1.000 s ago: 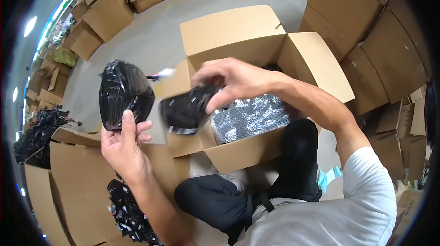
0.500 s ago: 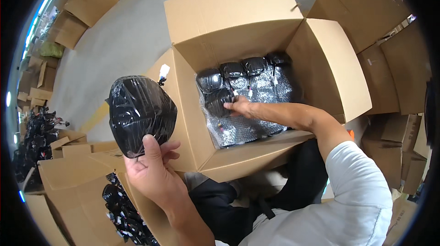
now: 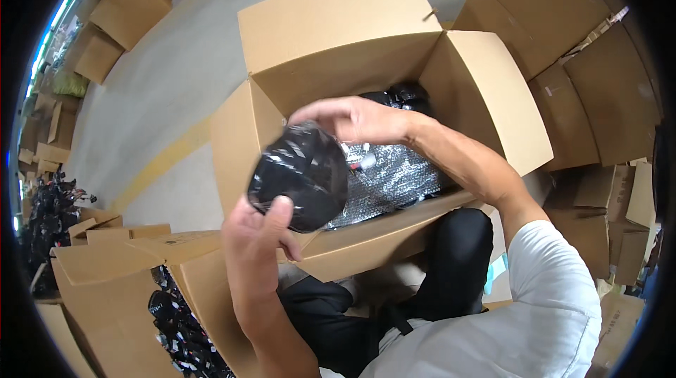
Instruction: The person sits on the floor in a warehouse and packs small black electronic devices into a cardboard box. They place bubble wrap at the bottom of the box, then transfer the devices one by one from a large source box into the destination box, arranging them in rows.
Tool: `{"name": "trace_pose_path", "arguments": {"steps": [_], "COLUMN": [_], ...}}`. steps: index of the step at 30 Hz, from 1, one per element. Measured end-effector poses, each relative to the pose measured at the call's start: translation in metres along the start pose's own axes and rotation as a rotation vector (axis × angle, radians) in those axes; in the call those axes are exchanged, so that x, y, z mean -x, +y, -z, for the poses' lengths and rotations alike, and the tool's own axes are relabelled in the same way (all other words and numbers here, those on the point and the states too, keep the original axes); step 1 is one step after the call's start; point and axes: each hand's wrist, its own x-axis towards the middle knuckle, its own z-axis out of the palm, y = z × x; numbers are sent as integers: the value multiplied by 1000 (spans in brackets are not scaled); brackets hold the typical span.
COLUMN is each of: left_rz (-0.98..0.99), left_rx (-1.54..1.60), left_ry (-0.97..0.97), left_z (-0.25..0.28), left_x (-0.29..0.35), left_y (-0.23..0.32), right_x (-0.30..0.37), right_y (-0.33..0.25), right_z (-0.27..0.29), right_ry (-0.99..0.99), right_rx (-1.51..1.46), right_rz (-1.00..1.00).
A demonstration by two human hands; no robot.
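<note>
My left hand (image 3: 262, 231) grips the lower left edge of a black rounded part wrapped in clear film (image 3: 299, 177), thumb on top. The part is held tilted over the near left side of an open cardboard box (image 3: 338, 19). My right hand (image 3: 359, 119) reaches over its upper edge with the fingers stretched and apart from the thumb; whether they touch the film is hard to tell. A small white plug (image 3: 366, 161) shows beside the part. Inside the box lies bubble wrap (image 3: 401, 174), with more black wrapped parts (image 3: 408, 98) along the far side, partly hidden by my right hand.
A second open carton (image 3: 120, 272) at the lower left holds several black parts (image 3: 176, 321) with white plugs. Another heap of black parts (image 3: 53, 219) is at the far left. Stacked cartons (image 3: 542, 33) stand on the right. A yellow line (image 3: 162, 163) crosses the grey floor.
My right hand has left the wrapped part lying in the box and come up to the one in my left hand. My left hand has carried its part right, over the box edge.
</note>
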Motion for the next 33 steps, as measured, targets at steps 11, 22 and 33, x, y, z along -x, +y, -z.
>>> {"name": "trace_pose_path", "arguments": {"steps": [11, 22, 33], "left_rz": [-182, -297, -643], "left_rx": [-581, -666, -463], "left_ry": [289, 357, 352], "left_z": [8, 12, 44], "left_x": [-3, 2, 47], "left_y": [-14, -24, -33], "right_x": [88, 105, 102], "right_y": [169, 257, 262], "right_z": [78, 45, 64], "right_ry": [803, 747, 75], "right_rx": [-274, -412, 1054], "right_rz": [-665, -851, -864]}}
